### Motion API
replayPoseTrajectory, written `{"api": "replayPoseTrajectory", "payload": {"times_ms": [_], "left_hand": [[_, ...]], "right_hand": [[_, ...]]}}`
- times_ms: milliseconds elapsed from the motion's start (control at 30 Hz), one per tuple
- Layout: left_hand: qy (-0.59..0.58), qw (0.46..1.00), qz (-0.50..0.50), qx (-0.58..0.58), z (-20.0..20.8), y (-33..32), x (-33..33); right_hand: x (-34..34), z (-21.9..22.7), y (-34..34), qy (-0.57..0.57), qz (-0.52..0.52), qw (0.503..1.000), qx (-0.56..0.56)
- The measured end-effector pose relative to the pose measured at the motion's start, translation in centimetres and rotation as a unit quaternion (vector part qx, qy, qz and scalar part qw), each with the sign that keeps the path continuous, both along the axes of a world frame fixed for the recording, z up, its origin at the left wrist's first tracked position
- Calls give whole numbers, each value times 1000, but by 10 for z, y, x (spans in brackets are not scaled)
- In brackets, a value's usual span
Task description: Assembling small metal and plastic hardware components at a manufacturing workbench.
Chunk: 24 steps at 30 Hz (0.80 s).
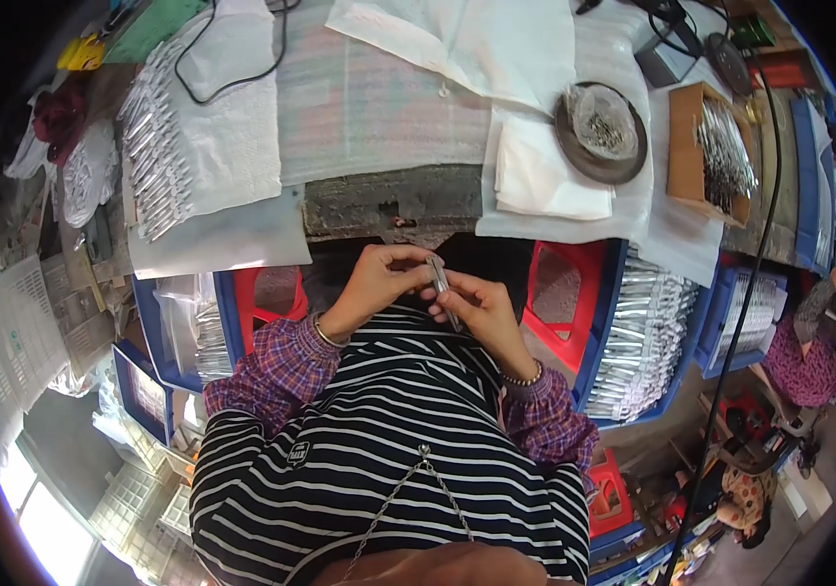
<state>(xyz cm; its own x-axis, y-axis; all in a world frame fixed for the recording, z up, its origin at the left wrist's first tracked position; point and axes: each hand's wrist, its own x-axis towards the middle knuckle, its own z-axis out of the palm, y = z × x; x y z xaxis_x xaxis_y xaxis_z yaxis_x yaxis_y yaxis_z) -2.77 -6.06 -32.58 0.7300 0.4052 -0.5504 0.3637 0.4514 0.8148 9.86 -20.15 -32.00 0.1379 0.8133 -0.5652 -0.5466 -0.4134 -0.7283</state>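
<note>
Both the left hand [375,281] and the right hand [483,312] grasped a slim silver piece [438,277] at the frame's centre, thumbs and fingers pinching it, the left nearer its upper end. Silver metal parts [156,161] lay in a row on a white sheet [232,161] at upper left; a cardboard box [686,142] at upper right and a blue bin [602,332] at centre right held more.

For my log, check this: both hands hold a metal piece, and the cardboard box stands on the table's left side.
Not left: the head view shows the cardboard box on the right side of the table. The left hand and right hand do hold the metal piece.
</note>
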Motion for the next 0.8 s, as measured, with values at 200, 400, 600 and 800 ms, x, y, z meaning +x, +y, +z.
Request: {"api": "replayPoseTrajectory", "payload": {"times_ms": [200, 400, 600, 800], "left_hand": [[-8, 996, -18, -84, -5, 2, -1], [1, 992, -38, -123, -8, 4, 2], [3, 993, -27, -114, -11, 3, 1], [6, 995, -28, -98, -9, 3, 2]], "right_hand": [[10, -2, -2, 144, 16, 989, -28], [11, -4, -5, 145, 12, 989, -26], [12, -6, -5, 149, 13, 988, -26], [12, -6, -3, 135, 13, 990, -29]]}}
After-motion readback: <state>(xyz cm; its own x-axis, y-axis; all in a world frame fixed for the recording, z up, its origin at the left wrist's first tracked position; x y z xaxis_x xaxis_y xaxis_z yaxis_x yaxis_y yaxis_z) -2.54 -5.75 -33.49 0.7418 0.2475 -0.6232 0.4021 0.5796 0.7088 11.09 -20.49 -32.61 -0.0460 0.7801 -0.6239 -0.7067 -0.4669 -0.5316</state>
